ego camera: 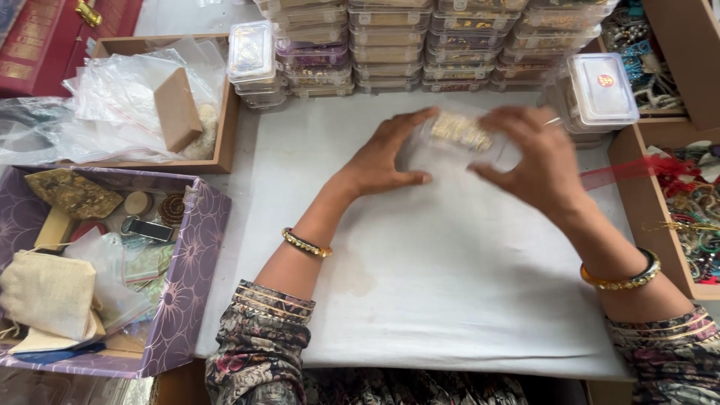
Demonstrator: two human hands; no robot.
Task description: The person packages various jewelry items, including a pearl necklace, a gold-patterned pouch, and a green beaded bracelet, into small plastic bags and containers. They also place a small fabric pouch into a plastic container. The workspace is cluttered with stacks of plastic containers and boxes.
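Observation:
Both my hands grip a small clear plastic box (457, 139) with gold jewellery inside, held just above the white cloth-covered table (420, 270). My left hand (386, 157) clasps the box's left end, fingers along its far edge and thumb near me. My right hand (536, 161) clasps the right end in the same way. The box is blurred, so I cannot make out its lid. Each wrist wears a gold bangle.
Stacks of clear jewellery boxes (390, 45) line the far edge. A wooden tray of plastic bags (150, 105) sits far left, a purple box (187, 285) with pouches near left. Another clear box (600, 90) and trays of beads (697, 210) stand on the right.

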